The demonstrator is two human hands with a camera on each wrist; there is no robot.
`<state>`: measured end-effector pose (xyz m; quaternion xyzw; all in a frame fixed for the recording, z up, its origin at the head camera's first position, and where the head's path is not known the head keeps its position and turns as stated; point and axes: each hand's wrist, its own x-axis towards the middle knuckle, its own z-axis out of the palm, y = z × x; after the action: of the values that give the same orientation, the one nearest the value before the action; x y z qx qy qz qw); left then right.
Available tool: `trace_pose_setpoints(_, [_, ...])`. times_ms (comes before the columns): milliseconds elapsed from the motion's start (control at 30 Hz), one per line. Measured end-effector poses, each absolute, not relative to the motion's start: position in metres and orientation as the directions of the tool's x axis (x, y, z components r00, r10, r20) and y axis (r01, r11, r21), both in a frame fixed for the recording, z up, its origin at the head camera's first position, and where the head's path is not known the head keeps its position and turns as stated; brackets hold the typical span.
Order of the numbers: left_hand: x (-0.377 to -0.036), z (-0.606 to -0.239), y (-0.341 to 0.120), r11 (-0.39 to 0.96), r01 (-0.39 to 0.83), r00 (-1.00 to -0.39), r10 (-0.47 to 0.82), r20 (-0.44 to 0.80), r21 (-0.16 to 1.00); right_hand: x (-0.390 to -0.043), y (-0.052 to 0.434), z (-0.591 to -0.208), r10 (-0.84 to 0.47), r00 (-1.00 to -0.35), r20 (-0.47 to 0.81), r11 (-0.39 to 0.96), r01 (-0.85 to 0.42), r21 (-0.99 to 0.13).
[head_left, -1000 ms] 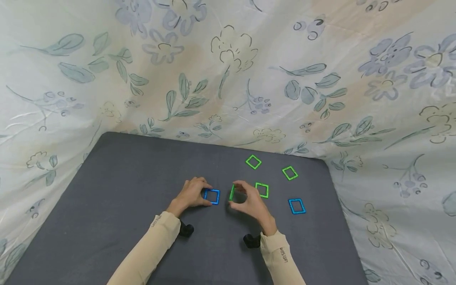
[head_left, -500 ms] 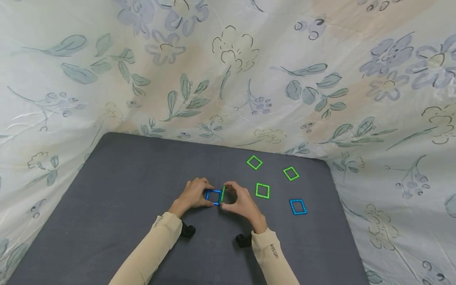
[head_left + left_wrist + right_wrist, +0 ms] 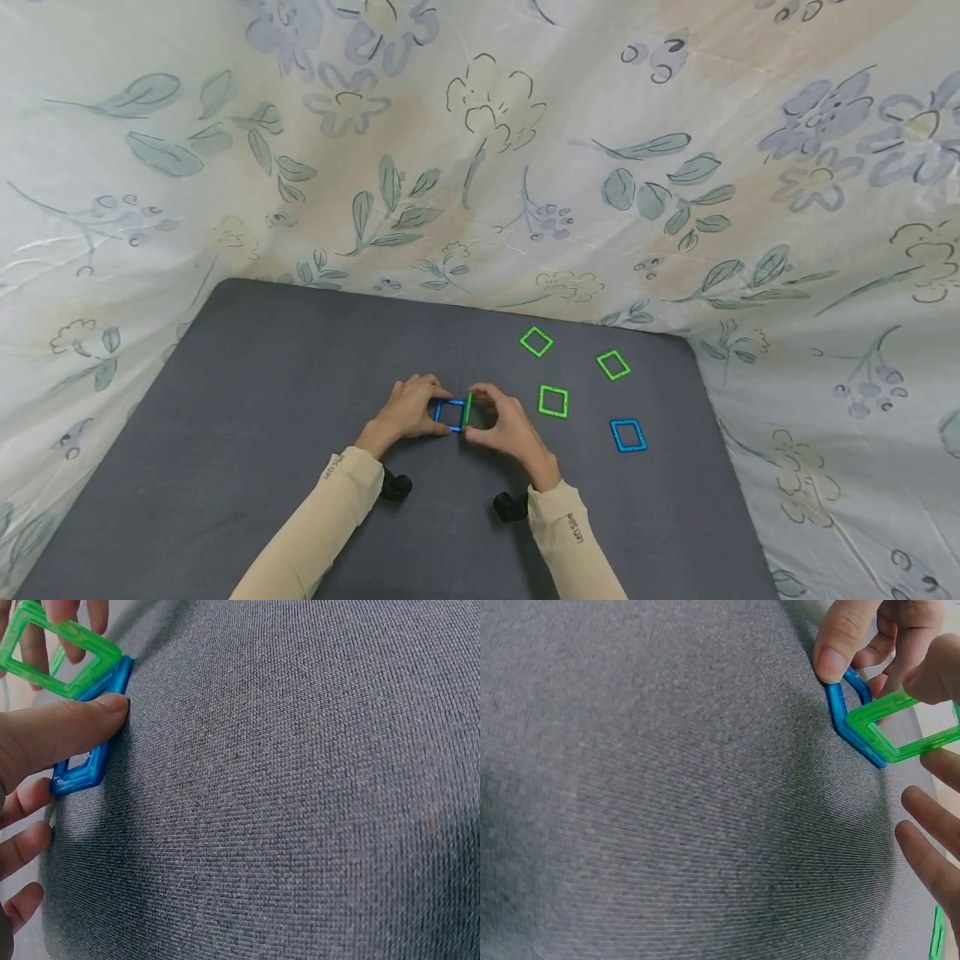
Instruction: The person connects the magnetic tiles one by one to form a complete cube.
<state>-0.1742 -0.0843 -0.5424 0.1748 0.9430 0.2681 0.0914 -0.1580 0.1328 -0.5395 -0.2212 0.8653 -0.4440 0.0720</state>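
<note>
Now they meet: green stands against blue

And here we are, with the blue square (image 3: 838,712) low over the table (image 3: 300,350), flat or nearly so, between the two hands. Its sides look even, so no long axis to call; one pair runs roughly 12 to 6, the other 9 to 3. At its 3 o'clock edge stands the green square (image 3: 468,410), up on its side and touching. From the head it shows as a thin strip, its long axis running from just past 12 down to 6.

The left hand (image 3: 405,408), at 9 o'clock, pinches blue between thumb and finger; the right hand (image 3: 510,425), at 3, grips green by thumb and fingertips, two other fingers hanging free.

What a change from a second ago! Green was well apart then, out at 3 o'clock; the right hand has brought it across towards 9. Left hand and blue have hardly budged, and the last half second shows barely a shift.

Out wide, measured from blue: far green (image 3: 529,348) at 2, corner green (image 3: 604,369) between 2 and 3, near green (image 3: 541,399) at about 3, spare blue (image 3: 615,436) just past 3.
</note>
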Motion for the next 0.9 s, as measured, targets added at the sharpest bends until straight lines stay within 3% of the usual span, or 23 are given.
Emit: trace_pose_setpoints(900, [-0.1756, -0.5416, -0.0851, 0.786, 0.283, -0.92, 0.385, -0.078, 0.549, -0.1563, 0.1321, -0.5372, -0.425, -0.903, 0.061, 0.538, -0.306, -0.785])
